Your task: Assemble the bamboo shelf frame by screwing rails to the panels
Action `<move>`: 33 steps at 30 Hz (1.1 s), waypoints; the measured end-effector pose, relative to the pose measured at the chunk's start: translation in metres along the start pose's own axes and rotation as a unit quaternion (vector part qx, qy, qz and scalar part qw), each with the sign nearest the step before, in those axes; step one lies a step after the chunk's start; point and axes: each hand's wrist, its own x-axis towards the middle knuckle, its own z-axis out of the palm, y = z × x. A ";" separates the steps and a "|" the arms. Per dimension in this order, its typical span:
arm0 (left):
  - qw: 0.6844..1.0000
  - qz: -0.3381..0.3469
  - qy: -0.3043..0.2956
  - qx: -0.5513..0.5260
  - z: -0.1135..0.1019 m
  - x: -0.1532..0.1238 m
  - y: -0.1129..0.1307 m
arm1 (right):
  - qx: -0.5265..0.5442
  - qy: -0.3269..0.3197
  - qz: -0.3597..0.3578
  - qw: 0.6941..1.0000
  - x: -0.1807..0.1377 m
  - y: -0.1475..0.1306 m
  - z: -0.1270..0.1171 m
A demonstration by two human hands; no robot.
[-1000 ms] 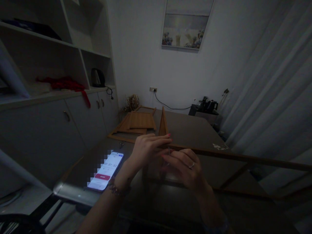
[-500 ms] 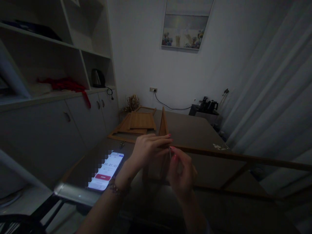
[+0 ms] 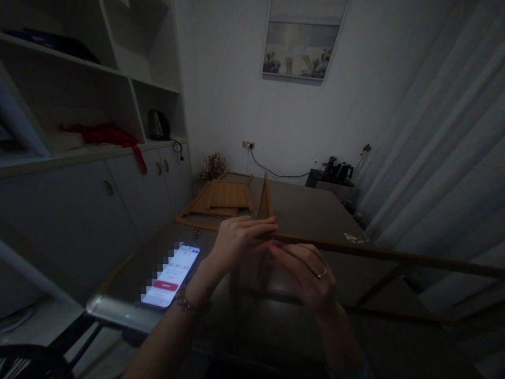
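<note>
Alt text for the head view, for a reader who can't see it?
In a dim room, the left hand grips the top rail of a wooden frame standing on a dark table, while the right hand has its fingers at the joint beneath. A lit phone lies at the left; flat wooden panels lie farther back.

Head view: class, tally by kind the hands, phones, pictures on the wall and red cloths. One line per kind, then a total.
Hands: 2, the left hand on the wooden frame, the right hand beside it
Phones: 1, the phone
Pictures: 1, the wall picture
Cloths: 1, the red cloth
Total: 5
</note>
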 end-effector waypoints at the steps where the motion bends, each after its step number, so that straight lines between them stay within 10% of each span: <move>1: 1.000 -0.001 0.000 0.002 0.000 0.000 0.000 | -0.018 0.017 0.003 1.000 0.000 -0.003 0.001; 19: 0.999 0.007 0.021 0.032 0.003 -0.001 0.003 | -0.070 0.217 0.135 0.964 -0.024 -0.030 0.047; 26: 1.000 0.006 0.024 0.014 0.005 -0.002 0.001 | 0.075 0.097 0.109 0.986 -0.020 -0.021 0.038; 33: 1.000 0.002 0.023 -0.002 0.005 -0.002 -0.001 | 0.087 -0.160 0.028 0.983 -0.001 -0.001 -0.012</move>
